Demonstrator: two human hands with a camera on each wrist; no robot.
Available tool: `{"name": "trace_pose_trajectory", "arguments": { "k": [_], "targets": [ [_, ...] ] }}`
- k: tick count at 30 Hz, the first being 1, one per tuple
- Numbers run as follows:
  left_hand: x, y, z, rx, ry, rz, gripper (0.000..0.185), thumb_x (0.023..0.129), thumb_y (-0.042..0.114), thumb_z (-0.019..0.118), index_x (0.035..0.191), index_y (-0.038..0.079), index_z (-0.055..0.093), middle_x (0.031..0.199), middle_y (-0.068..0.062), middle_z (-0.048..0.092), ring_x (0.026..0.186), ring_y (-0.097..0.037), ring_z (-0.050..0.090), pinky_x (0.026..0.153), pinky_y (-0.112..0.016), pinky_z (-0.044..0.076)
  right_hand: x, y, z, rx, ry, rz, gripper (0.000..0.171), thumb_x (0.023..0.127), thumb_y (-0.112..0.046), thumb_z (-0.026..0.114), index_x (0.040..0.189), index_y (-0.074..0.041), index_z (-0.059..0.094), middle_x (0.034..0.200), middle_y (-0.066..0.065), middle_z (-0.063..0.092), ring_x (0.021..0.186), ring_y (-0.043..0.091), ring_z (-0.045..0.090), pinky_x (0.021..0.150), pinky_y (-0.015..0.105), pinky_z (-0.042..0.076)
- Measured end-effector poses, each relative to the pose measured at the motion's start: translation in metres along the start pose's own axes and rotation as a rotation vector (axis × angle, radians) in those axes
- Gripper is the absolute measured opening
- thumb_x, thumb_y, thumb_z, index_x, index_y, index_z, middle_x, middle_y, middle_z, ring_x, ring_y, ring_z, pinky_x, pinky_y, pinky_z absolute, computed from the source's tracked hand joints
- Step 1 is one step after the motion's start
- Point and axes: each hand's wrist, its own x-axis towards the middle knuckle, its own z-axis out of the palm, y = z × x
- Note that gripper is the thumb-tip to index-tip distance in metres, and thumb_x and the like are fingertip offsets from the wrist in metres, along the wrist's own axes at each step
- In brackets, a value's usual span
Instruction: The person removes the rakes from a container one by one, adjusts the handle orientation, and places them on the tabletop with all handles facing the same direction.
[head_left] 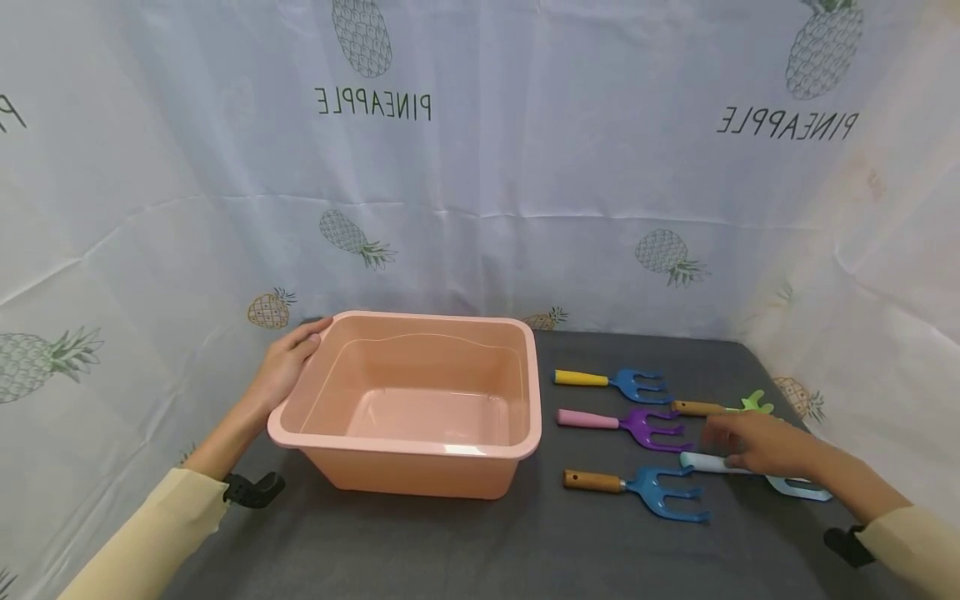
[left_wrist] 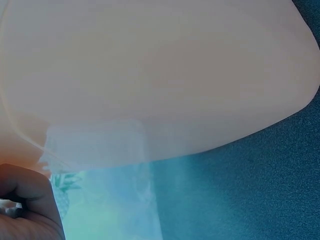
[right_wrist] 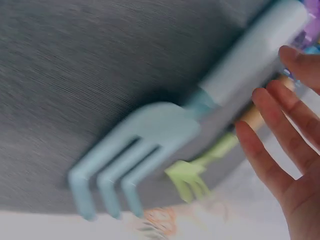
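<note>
My left hand (head_left: 283, 367) grips the left rim of a peach plastic basin (head_left: 405, 447), which has nothing in it. In the left wrist view the basin wall (left_wrist: 175, 75) fills most of the picture, with curled fingers (left_wrist: 30, 192) at its edge. Over at the right, my right hand (head_left: 776, 443) hovers above a light blue hand rake (head_left: 705, 462), partly covering it. The right wrist view has that rake (right_wrist: 160, 120) beside spread fingers (right_wrist: 280, 120) that hold nothing. Just beyond lies a green hand rake (head_left: 697, 408) with a wooden handle.
Between basin and right hand lie a yellow-handled blue rake (head_left: 581, 378), a pink-handled purple rake (head_left: 588, 419) and a wooden-handled blue rake (head_left: 660, 493). A dark grey cloth (head_left: 465, 542) covers the table. Pineapple-print curtains (head_left: 480, 158) hang behind and at both sides.
</note>
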Motion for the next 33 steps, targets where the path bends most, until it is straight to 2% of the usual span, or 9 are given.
{"name": "trace_pose_trajectory", "arguments": {
  "k": [6, 13, 17, 21, 24, 28, 29, 31, 33],
  "targets": [
    [0.001, -0.001, 0.001, -0.002, 0.002, -0.002, 0.053, 0.114, 0.036, 0.031, 0.163, 0.015, 0.034, 0.166, -0.021, 0.035, 0.143, -0.038, 0.044, 0.082, -0.008, 0.045, 0.013, -0.016, -0.037, -0.084, 0.11, 0.054, 0.029, 0.088, -0.015, 0.08, 0.114, -0.015, 0.069, 0.104, -0.006, 0.072, 0.085, 0.007, 0.065, 0.068, 0.028, 0.055],
    [-0.002, -0.002, 0.003, 0.001, 0.006, 0.002, 0.054, 0.114, 0.037, 0.031, 0.163, 0.016, 0.034, 0.165, -0.02, 0.037, 0.142, -0.038, 0.046, 0.083, -0.008, 0.046, 0.037, -0.033, -0.082, -0.139, 0.225, 0.006, 0.024, 0.088, -0.01, 0.08, 0.11, -0.013, 0.07, 0.102, -0.005, 0.073, 0.084, 0.006, 0.067, 0.069, 0.026, 0.058],
    [-0.002, -0.001, 0.004, 0.012, 0.005, 0.007, 0.054, 0.114, 0.037, 0.031, 0.163, 0.015, 0.035, 0.164, -0.021, 0.037, 0.142, -0.04, 0.047, 0.083, -0.008, 0.046, 0.052, -0.046, -0.088, -0.14, 0.262, -0.036, 0.033, 0.089, -0.006, 0.078, 0.121, -0.009, 0.067, 0.105, -0.001, 0.074, 0.087, 0.014, 0.07, 0.069, 0.026, 0.058],
    [-0.002, -0.001, 0.004, 0.037, -0.007, 0.003, 0.054, 0.114, 0.039, 0.031, 0.163, 0.016, 0.034, 0.165, -0.021, 0.036, 0.143, -0.042, 0.046, 0.083, -0.009, 0.045, 0.065, -0.055, -0.084, -0.143, 0.273, -0.07, 0.041, 0.09, -0.006, 0.077, 0.129, -0.01, 0.063, 0.105, -0.002, 0.074, 0.088, 0.014, 0.071, 0.069, 0.025, 0.057],
    [-0.002, 0.0, 0.004, 0.08, -0.019, 0.017, 0.055, 0.114, 0.039, 0.031, 0.164, 0.015, 0.032, 0.166, -0.022, 0.033, 0.144, -0.044, 0.045, 0.091, -0.019, 0.048, 0.072, -0.057, -0.082, -0.148, 0.248, -0.064, 0.044, 0.091, -0.009, 0.077, 0.132, -0.01, 0.062, 0.107, -0.001, 0.073, 0.09, 0.015, 0.071, 0.07, 0.027, 0.057],
    [0.0, 0.004, 0.002, 0.111, -0.059, -0.001, 0.059, 0.114, 0.039, 0.03, 0.165, 0.011, 0.025, 0.166, -0.026, 0.031, 0.143, -0.047, 0.044, 0.105, -0.044, 0.049, 0.077, -0.057, -0.088, -0.112, 0.224, -0.023, 0.046, 0.093, -0.008, 0.075, 0.136, -0.008, 0.059, 0.116, 0.007, 0.071, 0.097, 0.021, 0.07, 0.076, 0.038, 0.059],
    [0.002, 0.005, 0.001, 0.121, -0.073, -0.013, 0.061, 0.114, 0.04, 0.029, 0.165, 0.008, 0.024, 0.165, -0.028, 0.032, 0.142, -0.047, 0.046, 0.105, -0.046, 0.049, 0.077, -0.057, -0.09, -0.105, 0.228, -0.007, 0.046, 0.094, -0.008, 0.075, 0.137, -0.008, 0.059, 0.119, 0.009, 0.07, 0.099, 0.023, 0.07, 0.078, 0.04, 0.059],
    [0.004, 0.007, -0.003, 0.128, -0.107, -0.046, 0.063, 0.114, 0.04, 0.029, 0.164, 0.002, 0.024, 0.159, -0.031, 0.039, 0.129, -0.04, 0.06, 0.101, -0.041, 0.053, 0.077, -0.056, -0.097, -0.1, 0.241, 0.02, 0.046, 0.095, -0.009, 0.074, 0.138, -0.008, 0.058, 0.123, 0.013, 0.068, 0.102, 0.027, 0.07, 0.08, 0.045, 0.059],
    [0.006, 0.008, -0.009, 0.108, -0.152, -0.091, 0.066, 0.113, 0.04, 0.03, 0.161, -0.004, 0.025, 0.135, -0.03, 0.062, 0.106, -0.026, 0.072, 0.087, -0.032, 0.058, 0.076, -0.055, -0.103, -0.106, 0.253, 0.045, 0.045, 0.096, -0.011, 0.073, 0.138, -0.008, 0.057, 0.126, 0.015, 0.067, 0.104, 0.03, 0.07, 0.08, 0.047, 0.059]
  ]
}}
